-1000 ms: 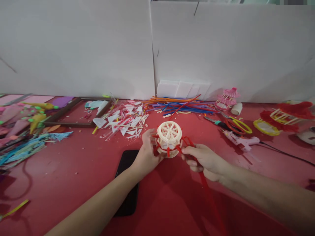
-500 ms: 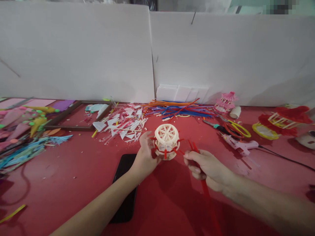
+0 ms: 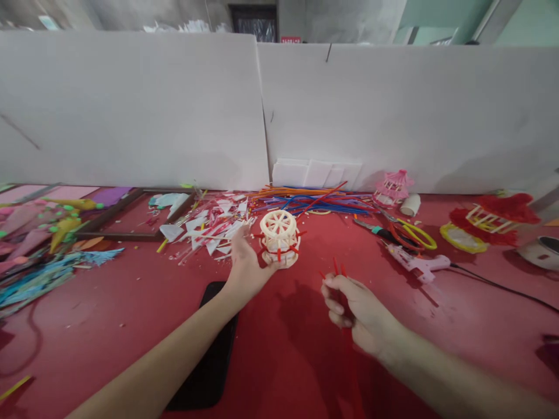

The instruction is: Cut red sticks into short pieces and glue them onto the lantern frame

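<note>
My left hand point(image 3: 244, 267) holds a small cream wheel-shaped frame point(image 3: 278, 231) with short red stick pieces poking out of its sides, just above the red table point(image 3: 131, 302). My right hand point(image 3: 353, 305) is closed on thin red sticks point(image 3: 338, 269) whose tips rise above my fingers. It is to the right of the frame, a short gap away and nearer to me. A black phone point(image 3: 209, 355) lies flat under my left forearm.
A pile of coloured sticks point(image 3: 314, 201) lies behind the frame, white paper scraps point(image 3: 209, 224) to its left. Scissors point(image 3: 408, 233), a pink glue gun point(image 3: 414, 263) with a cord, and red craft pieces point(image 3: 493, 218) are at right. White boards point(image 3: 174, 110) wall the back.
My right hand has drawn back from the frame toward me with the red sticks. My left hand has carried the frame a little farther away and left. The view has tilted up.
</note>
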The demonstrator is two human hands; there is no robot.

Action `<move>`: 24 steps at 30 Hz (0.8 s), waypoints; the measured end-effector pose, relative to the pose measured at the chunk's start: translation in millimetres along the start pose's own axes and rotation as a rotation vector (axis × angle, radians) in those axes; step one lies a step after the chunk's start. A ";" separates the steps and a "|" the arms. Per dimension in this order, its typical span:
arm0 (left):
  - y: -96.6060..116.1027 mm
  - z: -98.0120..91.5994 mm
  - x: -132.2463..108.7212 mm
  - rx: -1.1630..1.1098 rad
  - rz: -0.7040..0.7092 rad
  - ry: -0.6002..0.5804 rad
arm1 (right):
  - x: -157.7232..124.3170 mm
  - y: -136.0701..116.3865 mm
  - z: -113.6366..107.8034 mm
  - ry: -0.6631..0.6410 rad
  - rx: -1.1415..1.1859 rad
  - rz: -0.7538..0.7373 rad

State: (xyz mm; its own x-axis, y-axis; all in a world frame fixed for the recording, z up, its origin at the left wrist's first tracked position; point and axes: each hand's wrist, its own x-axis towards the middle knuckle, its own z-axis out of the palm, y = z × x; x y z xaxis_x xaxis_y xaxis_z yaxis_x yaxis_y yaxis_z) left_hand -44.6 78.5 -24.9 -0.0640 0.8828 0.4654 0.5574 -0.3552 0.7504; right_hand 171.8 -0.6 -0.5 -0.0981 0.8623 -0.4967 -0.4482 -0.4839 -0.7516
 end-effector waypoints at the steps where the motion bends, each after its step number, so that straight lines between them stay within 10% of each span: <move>1: 7.4 -4.2 -5.0 0.083 0.037 0.065 | 1.0 0.1 -0.7 0.003 0.013 -0.011; 4: 40.7 -15.1 -33.4 0.125 0.192 0.144 | 2.7 -0.2 -1.6 0.003 0.025 -0.025; 6: 65.8 -13.7 -55.4 -0.030 0.081 -0.003 | 3.4 0.7 -0.7 -0.009 0.032 -0.030; 10: 100.6 10.7 -79.2 -0.554 -0.708 -0.591 | 5.7 3.7 1.5 -0.021 0.060 -0.055; 14: 113.8 26.8 -69.9 -0.976 -1.194 -0.526 | 9.0 0.5 0.2 -0.010 0.081 -0.058; 24: 125.3 47.0 -57.9 -0.979 -1.146 -0.466 | 7.0 -1.8 9.3 0.086 0.123 -0.170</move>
State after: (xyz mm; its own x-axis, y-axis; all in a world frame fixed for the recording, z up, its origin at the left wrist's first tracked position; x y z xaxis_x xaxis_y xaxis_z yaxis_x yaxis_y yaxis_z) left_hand 67.9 -2.6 20.2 0.2941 0.7590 -0.5809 -0.3483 0.6510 0.6744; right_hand 163.7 7.6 1.4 0.0620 0.9113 -0.4070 -0.5574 -0.3066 -0.7716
